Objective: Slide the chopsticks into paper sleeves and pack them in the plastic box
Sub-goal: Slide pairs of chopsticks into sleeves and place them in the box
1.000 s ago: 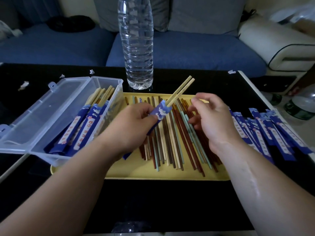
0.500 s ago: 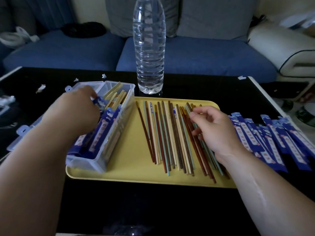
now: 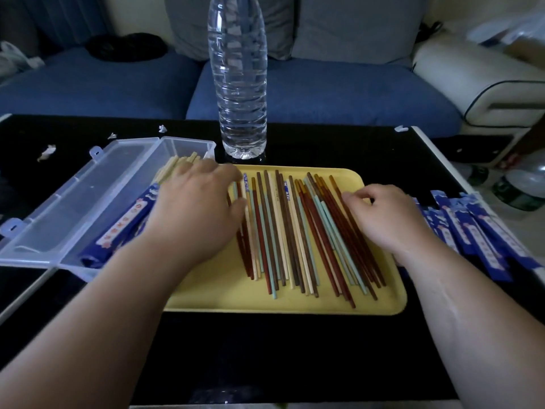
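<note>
Several loose chopsticks [image 3: 283, 231] in brown, red, pale green and cream lie side by side on a yellow tray [image 3: 224, 296]. My left hand [image 3: 194, 211] hovers over the tray's left edge, fingers spread and touching the leftmost sticks, holding nothing. My right hand [image 3: 386, 219] rests on the rightmost sticks with its fingers curled; whether it pinches one is unclear. The clear plastic box [image 3: 188, 144] stands open at the left with several sleeved chopsticks [image 3: 129, 219] inside. Empty blue paper sleeves [image 3: 483, 240] lie fanned out right of the tray.
A tall clear water bottle [image 3: 237, 78] stands just behind the tray. The box lid [image 3: 73, 202] lies open flat to the left. Small paper scraps [image 3: 47, 152] dot the black table's far left. A blue sofa [image 3: 324, 93] runs behind the table.
My left hand carried a sleeved pair into the box, let it go, and has come back over the tray's left side. My right hand shifted slightly right along the sticks.
</note>
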